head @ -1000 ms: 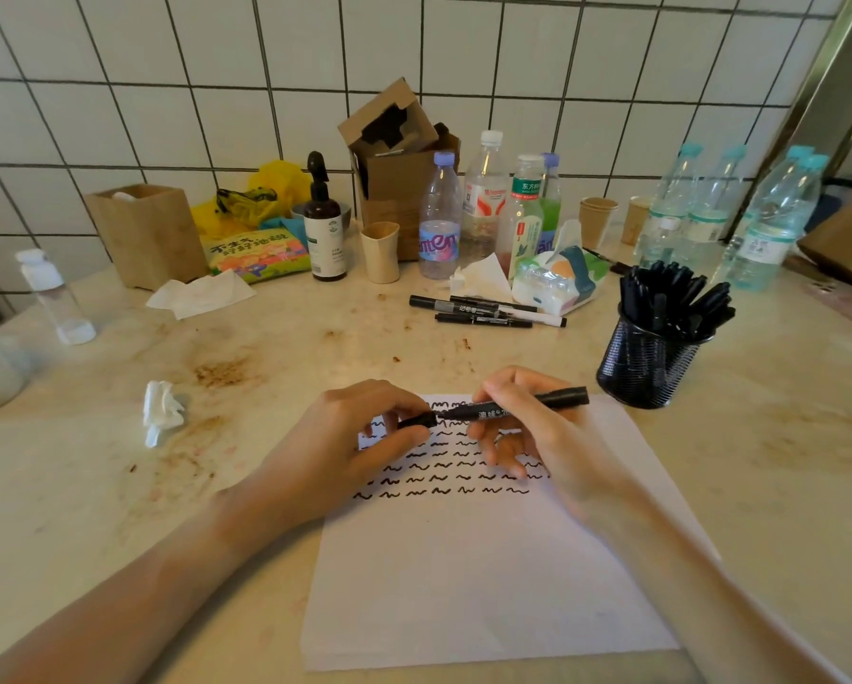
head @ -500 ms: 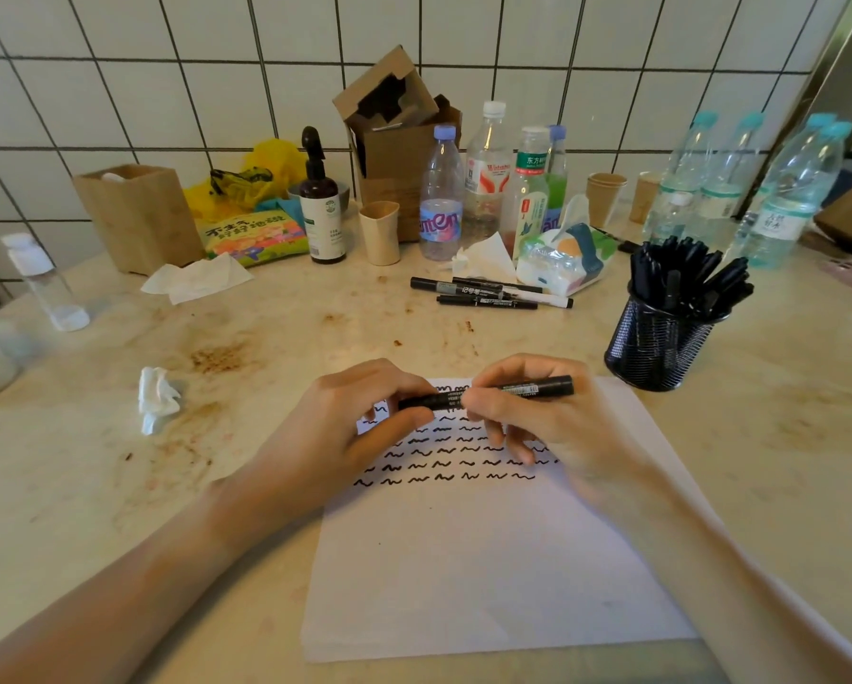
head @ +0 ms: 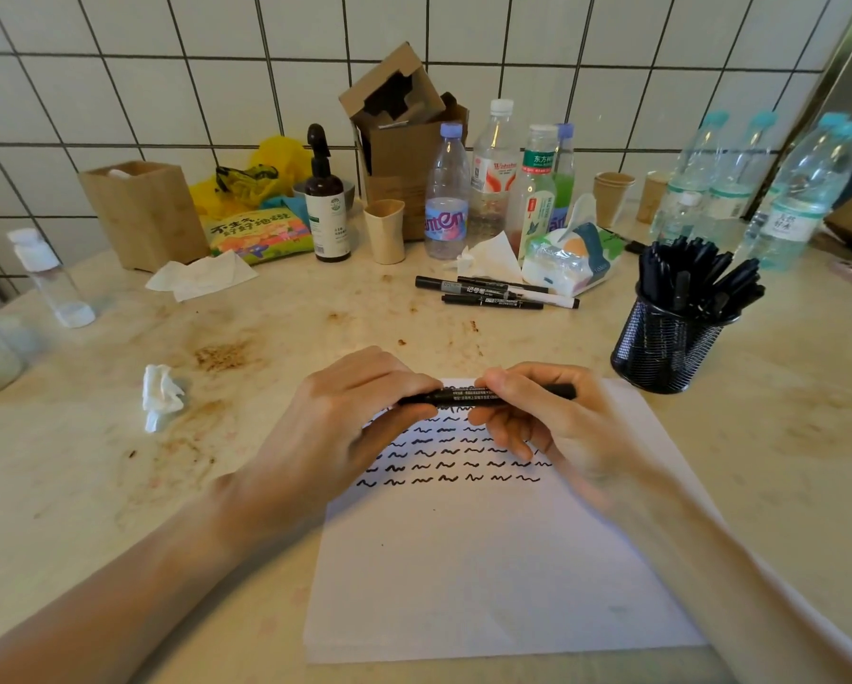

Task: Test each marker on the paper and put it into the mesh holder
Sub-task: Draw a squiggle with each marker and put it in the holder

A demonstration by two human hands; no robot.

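Note:
I hold a black marker [head: 468,396] level above the white paper [head: 493,560]. My left hand [head: 345,427] pinches its left end, where the cap sits, and my right hand [head: 547,422] grips the barrel. Rows of black squiggles cover the paper's upper part under my fingers. The black mesh holder [head: 661,348], full of several black markers, stands to the right of the paper. Three loose markers [head: 493,293] lie side by side on the counter beyond the paper.
Along the tiled wall stand several water bottles [head: 446,195], a dark pump bottle [head: 326,204], cardboard boxes [head: 404,135], a wooden box [head: 142,209] and paper cups [head: 386,229]. A crumpled tissue [head: 159,394] lies left of the paper, a wipes pack [head: 572,259] behind the loose markers.
My hands have come together: the cap in my left hand has slid onto the marker's tip, and the gap between cap and barrel has closed.

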